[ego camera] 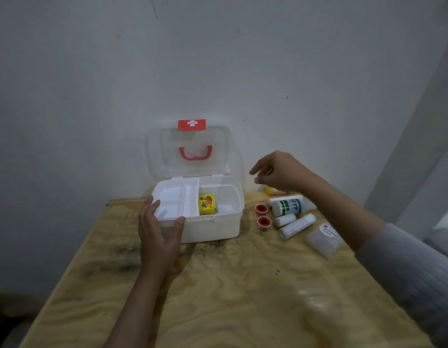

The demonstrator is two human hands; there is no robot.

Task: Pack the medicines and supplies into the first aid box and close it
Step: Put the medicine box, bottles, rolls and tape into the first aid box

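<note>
Our left hand [159,232] steadies the open first aid box [212,223] while our empty, spread right hand [280,172] hovers over supplies [289,214].

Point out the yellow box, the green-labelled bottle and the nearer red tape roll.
yellow box [207,204]: head view, printed top face.
green-labelled bottle [288,206]: head view, label.
nearer red tape roll [264,222]: head view, red top.

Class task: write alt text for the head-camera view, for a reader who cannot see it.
An open first aid box on a wooden table holds one yellow carton. The left hand steadies its front corner; the empty right hand hovers over bottles, bandage rolls and red-capped jars beside it.
</note>
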